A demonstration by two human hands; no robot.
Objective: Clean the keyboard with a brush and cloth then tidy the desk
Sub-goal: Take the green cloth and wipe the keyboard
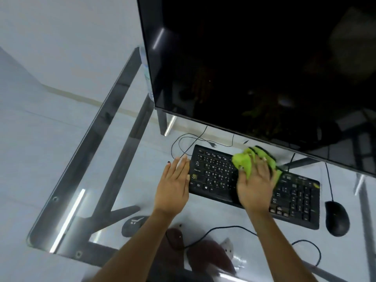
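Two hands at work on glass desk (61, 200), cloth step in hand; no brush in view. Left hand (174, 185) flat on desk, fingers straight and relaxed, touching left end of keyboard (295, 198), likely steadying it. Keyboard lies mid-desk, under lower edge of monitor (254, 64). Right hand (255, 184) presses green cloth (243, 162) onto middle keys, fingers spread over it; whether they curl into the cloth, cannot tell. Mouse (336, 218) just beside keyboard's right end. Next move, judged: wipe right-hand key block, keep left end braced, then tidy cables.
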